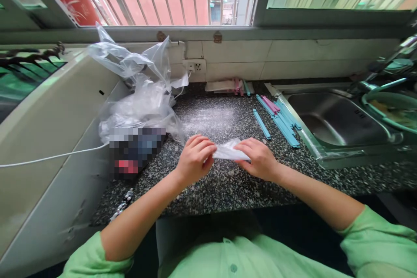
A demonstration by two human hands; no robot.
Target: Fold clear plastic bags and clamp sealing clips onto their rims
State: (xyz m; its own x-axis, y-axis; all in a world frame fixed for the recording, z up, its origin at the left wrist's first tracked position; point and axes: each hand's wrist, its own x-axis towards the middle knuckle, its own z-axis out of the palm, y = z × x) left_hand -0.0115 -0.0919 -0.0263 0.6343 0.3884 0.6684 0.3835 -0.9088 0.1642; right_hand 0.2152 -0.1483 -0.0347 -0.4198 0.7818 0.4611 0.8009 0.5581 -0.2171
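A small, thin white plastic bag [226, 152], bunched lengthwise, is stretched between my two hands above the speckled countertop. My left hand [197, 156] is closed on its left end, thumb against the fingers. At the other end my right hand [256, 156] pinches the bag, fingers curled over it. To the right of my right hand lie several light-blue sealing strips [285, 121], with pink strips [270, 104] on top and one blue strip [261, 124] apart from them. Clear plastic bags [143, 100] form a crumpled heap beyond my left hand.
A steel sink [339, 117] is set in the countertop [208, 191] at right, with a green-rimmed basket [395, 104] beside it. A blurred-out dark object [140, 147] lies at left by a white cable [55, 159]. More strips rest on a packet [221, 87] along the tiled wall.
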